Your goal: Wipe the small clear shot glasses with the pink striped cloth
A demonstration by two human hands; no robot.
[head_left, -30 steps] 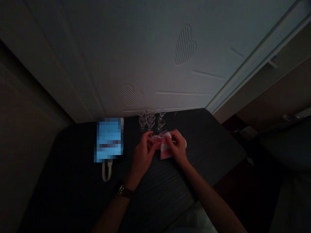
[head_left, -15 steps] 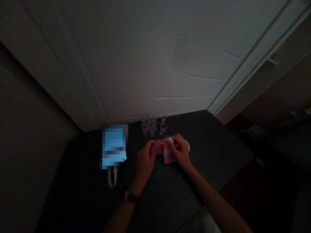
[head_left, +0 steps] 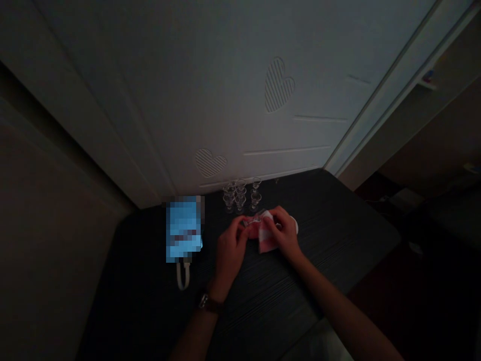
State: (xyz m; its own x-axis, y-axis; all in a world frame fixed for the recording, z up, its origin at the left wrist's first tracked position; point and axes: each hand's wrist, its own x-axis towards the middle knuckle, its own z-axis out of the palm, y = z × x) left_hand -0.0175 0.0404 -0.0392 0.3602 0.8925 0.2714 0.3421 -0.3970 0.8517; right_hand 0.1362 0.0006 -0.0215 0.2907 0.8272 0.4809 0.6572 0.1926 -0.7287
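Observation:
The room is dim. My left hand (head_left: 230,250) and my right hand (head_left: 285,231) meet over a dark table (head_left: 338,240), both closed around a small clear glass (head_left: 255,219) wrapped in a pink and white cloth (head_left: 267,241). The left fingers pinch one end of the glass. The right fingers press the cloth against it. A watch (head_left: 209,303) sits on my left wrist. Behind my hands stands a cluster of several small stemmed glasses (head_left: 240,194).
A lit blue screen (head_left: 183,229) stands at the left of the table with a white cable loop (head_left: 183,276) below it. A white panelled door with heart shapes (head_left: 278,85) rises behind the table. Something white and round (head_left: 295,225) peeks out by my right hand.
The view has drifted, so everything sits a little further right and lower in the picture. My hands keep hold of the glass and the cloth, with only slight finger movement.

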